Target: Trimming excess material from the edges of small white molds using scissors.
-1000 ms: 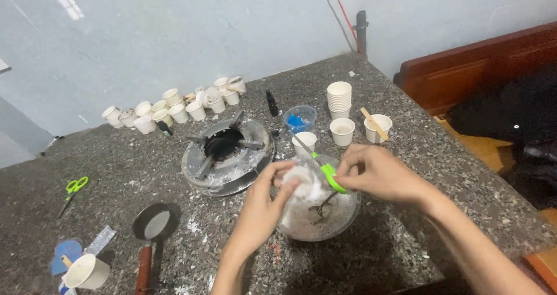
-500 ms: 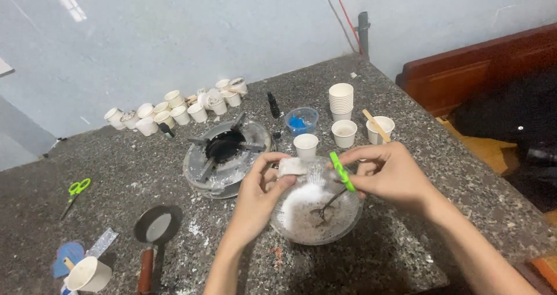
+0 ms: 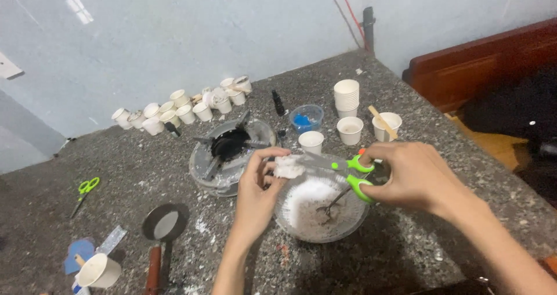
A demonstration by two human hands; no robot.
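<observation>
**Scissors meet a white lump over a glass bowl**

Speckled grey stone countertop (image 3: pixel 145 173) runs up to a pale blue wall. At far left lies a second pair of green-handled scissors (image 3: pixel 85 189), well apart from the hands. Nearer the front edge stands a paper cup with a stick in it (image 3: pixel 98 270), and just beside it a small dark pan with a reddish handle (image 3: pixel 164 225). A row of little white cups (image 3: pixel 180 106) lines the wall. Next comes a round metal burner (image 3: pixel 230 150), dusted with white crumbs about its base.

Left hand (image 3: pixel 258 193) pinches a white crumbly lump (image 3: pixel 288 168) between thumb and fingertips, holding it above the near rim of a glass bowl (image 3: pixel 321 211). That bowl holds white powder and a metal stirrer. Right hand (image 3: pixel 412 176) is clenched through the loops of green-handled scissors (image 3: pixel 342 166), whose blades point left and reach the lump. Behind the bowl stand a blue-filled clear cup (image 3: pixel 306 118), a stack of white cups (image 3: pixel 346 94), and a cup holding a wooden stick (image 3: pixel 387 126).
</observation>
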